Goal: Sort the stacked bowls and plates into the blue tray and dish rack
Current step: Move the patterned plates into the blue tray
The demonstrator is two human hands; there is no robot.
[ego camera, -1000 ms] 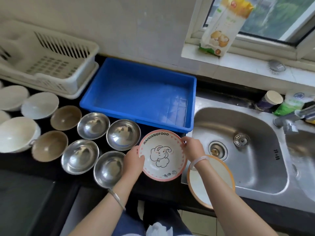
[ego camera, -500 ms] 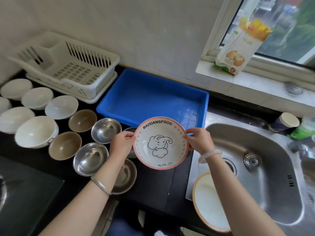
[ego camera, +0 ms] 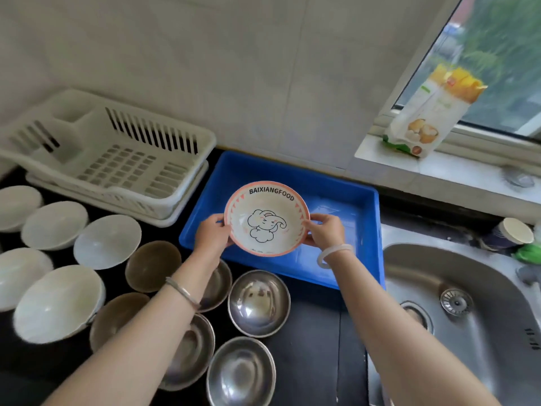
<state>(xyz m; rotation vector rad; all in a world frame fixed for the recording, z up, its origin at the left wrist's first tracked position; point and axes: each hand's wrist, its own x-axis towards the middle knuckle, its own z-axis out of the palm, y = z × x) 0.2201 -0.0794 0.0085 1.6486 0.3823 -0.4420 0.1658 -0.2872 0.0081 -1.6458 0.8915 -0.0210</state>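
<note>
Far to the left of the left fingers (ego camera: 219, 220), white bowls (ego camera: 106, 241) lie spread on the black table (ego camera: 310, 332), and behind them stands the white dish rack (ego camera: 123, 165), with nothing in it. Nearer, below the left wrist, sit two brown bowls (ego camera: 152, 265) and a cluster of steel bowls (ego camera: 259, 303), some partly hidden under the forearm.

The left hand (ego camera: 210, 234) pinches the left rim of the elephant bowl (ego camera: 266, 219), thumb on the inner edge, and the right hand (ego camera: 325, 232) grips the opposite rim the same way. The bowl hangs between the two sets of fingers, tilted toward the camera, above the near left part of the blue tray (ego camera: 345, 206) and clear of its floor. It looks like glazed ceramic or melamine: stiff, smooth, likely slippery and, if ceramic, prone to chipping. The two-sided rim hold suits it, and it should go down flat and gently.

Nothing lies in the tray under the fingers, so only the tray's near wall needs clearing. To the right of the right fingers (ego camera: 315, 220) is the steel sink (ego camera: 483, 332), with a cup (ego camera: 512, 232) at its far edge, and a food packet (ego camera: 430, 118) leans on the window sill, well apart from both hands
</note>
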